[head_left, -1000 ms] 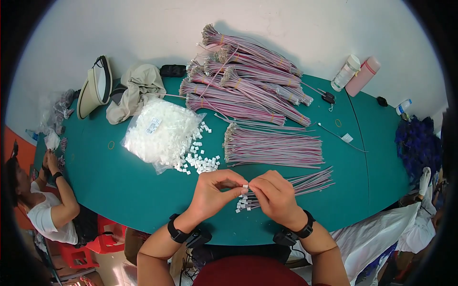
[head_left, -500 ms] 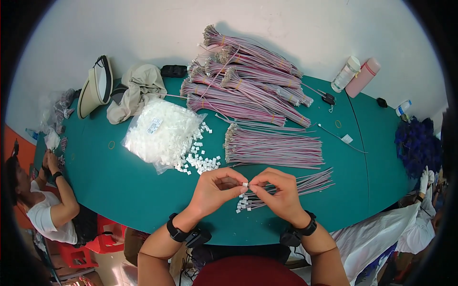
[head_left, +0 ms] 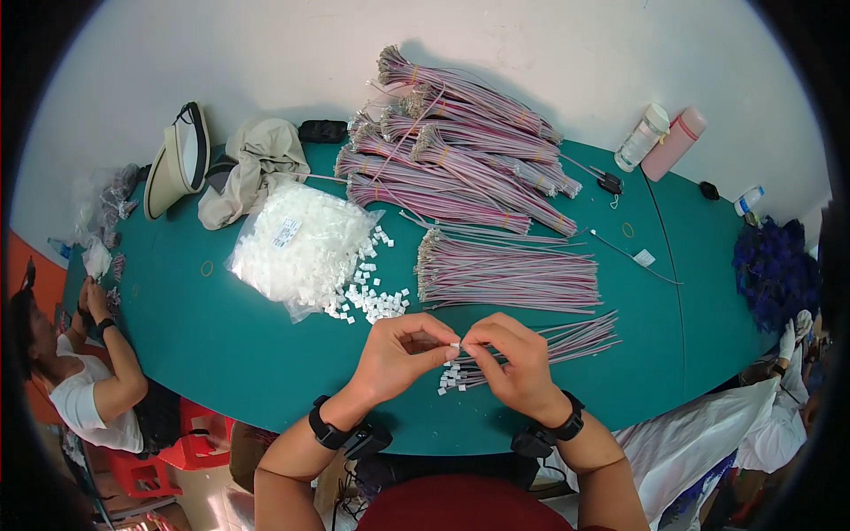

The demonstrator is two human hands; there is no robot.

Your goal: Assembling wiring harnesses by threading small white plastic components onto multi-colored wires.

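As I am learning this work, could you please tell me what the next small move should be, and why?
Probably ease the right hand toward the white connector, because the left hand pinches it and the right pinch sits close by; what that holds is too small to tell.

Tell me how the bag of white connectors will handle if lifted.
The bag would probably sag and change shape, as its clear film looks thin and wrinkled around many small pieces. It may shed some pieces, since loose connectors lie against its lower right side. It could be fairly light for its size if those pieces are plastic, as they appear.
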